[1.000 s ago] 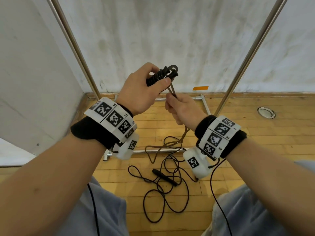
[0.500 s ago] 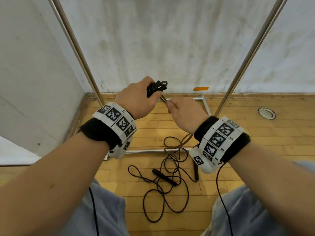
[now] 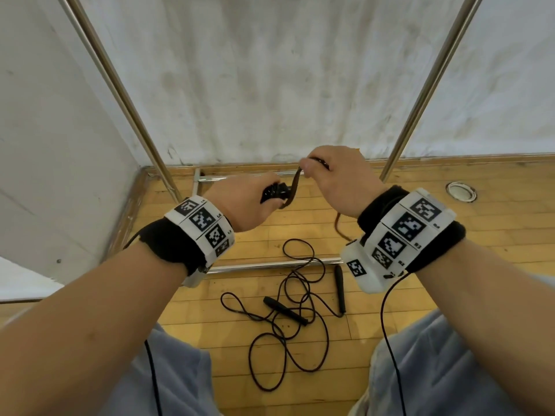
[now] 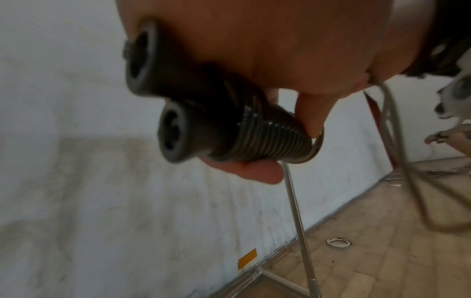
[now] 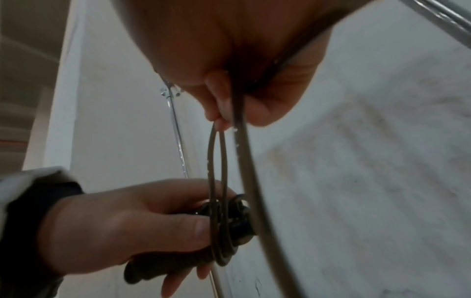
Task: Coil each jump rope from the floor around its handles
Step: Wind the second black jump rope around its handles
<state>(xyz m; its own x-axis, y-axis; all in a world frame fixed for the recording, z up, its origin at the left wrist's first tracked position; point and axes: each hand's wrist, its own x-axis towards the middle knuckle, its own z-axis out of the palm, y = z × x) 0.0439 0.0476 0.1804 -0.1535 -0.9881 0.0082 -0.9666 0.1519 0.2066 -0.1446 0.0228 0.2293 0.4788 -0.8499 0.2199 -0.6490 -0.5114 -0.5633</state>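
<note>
My left hand (image 3: 252, 199) grips two black jump rope handles (image 4: 178, 113) held side by side, with many tight turns of dark cord (image 4: 275, 139) wound around them. My right hand (image 3: 333, 178), slightly higher and to the right, pinches the loose cord (image 5: 239, 141) that runs taut down to the handles (image 5: 229, 225). The tail of that cord (image 3: 341, 226) hangs under my right wrist. A second black jump rope (image 3: 288, 319) lies tangled on the wooden floor below my hands, its two handles (image 3: 283, 310) (image 3: 340, 288) apart and uncoiled.
A metal rack frame with slanted poles (image 3: 120, 94) (image 3: 426, 91) and floor bars (image 3: 270, 265) stands against the white wall. A round metal floor fitting (image 3: 461, 192) sits at the right. My knees in grey trousers (image 3: 450, 370) fill the bottom of the head view.
Both hands have dropped lower. My right hand has swung from below the handles up and to the right, carrying the cord around them. The floor rope has not moved.
</note>
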